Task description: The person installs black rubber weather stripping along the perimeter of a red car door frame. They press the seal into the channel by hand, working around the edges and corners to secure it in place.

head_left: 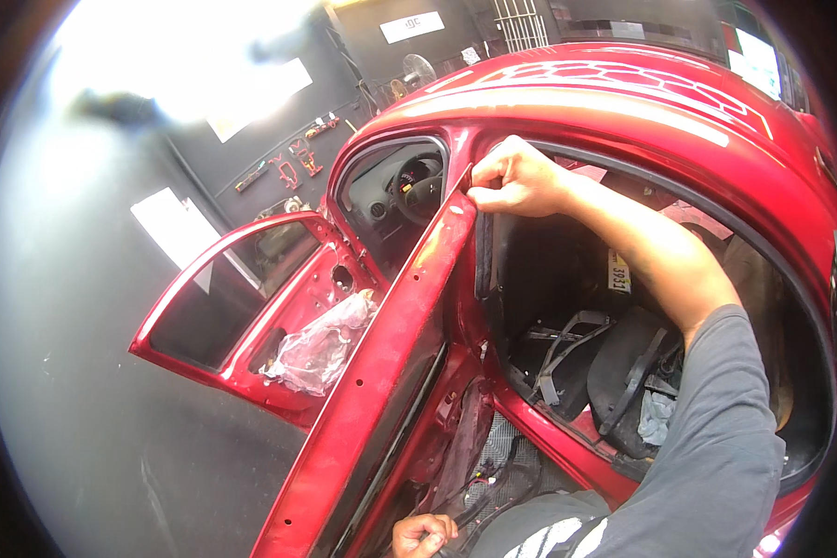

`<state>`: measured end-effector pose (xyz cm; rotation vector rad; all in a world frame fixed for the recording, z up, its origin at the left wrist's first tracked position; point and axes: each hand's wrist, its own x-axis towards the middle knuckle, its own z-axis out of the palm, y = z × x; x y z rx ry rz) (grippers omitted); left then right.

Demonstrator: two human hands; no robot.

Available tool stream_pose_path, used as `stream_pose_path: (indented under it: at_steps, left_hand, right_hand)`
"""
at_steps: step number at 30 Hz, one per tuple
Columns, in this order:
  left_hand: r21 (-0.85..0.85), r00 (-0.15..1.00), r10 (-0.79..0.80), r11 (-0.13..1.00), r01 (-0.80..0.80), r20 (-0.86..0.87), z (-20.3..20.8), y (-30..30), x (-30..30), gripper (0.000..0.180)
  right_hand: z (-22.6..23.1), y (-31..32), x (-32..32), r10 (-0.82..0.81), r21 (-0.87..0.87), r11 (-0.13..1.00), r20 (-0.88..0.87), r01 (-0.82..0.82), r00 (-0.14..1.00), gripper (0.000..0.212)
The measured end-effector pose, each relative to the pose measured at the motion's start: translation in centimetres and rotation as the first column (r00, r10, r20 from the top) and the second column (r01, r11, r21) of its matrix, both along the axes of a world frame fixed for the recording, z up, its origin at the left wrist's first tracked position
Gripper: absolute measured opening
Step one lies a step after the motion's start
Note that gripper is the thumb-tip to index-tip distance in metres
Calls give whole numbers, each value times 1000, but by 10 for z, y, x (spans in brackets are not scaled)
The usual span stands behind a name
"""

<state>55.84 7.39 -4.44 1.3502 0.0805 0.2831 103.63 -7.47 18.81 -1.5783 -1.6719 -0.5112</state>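
A red rear car door (381, 367) stands open, its long edge running from the lower left up to the middle of the view. At its upper corner my right hand (521, 181) is closed, thumb and fingers pinched on the door's tip beside the pillar. My left hand (425, 535) is low in the view with its fingers curled. Something dark shows under it, but what it holds is hidden. Behind the door is the red car body (567, 102), its rear doorway open beside my right arm.
An open front door (242, 316) with crumpled clear plastic sheeting (325, 344) on its inner side stands to the left. Loose dark trim parts (628, 363) lie inside the car. A steering wheel (423, 191) shows through the front opening. Tools (293, 167) hang on the dark wall.
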Motion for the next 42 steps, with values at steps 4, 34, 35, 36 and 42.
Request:
stream_pose_path:
  at_steps: [4, 34, 35, 36, 42]
  left_hand:
    - [-93, 999, 35, 995, -32, 38, -12, 3, -8, 42]
    - [242, 994, 55, 967, -76, 93, 5, -41, 49, 35]
    - [242, 995, 63, 967, -82, 83, 3, -40, 47, 35]
    - [244, 995, 65, 966, -82, 79, 1, -38, 46, 35]
    - [175, 995, 53, 982, -67, 82, -8, -32, 40, 34]
  right_hand:
    - [-9, -19, -28, -18, 7, 1000, -248, 20, 968, 17]
    - [-12, 1, -84, -266, 319, 910, -42, 265, 963, 18]
    - [-11, 3, -85, -285, 307, 912, -8, 274, 958, 18]
    - [-10, 3, -84, -324, 304, 908, 71, 289, 943, 16]
    - [-9, 7, -80, -62, 157, 978, -397, 135, 916, 17]
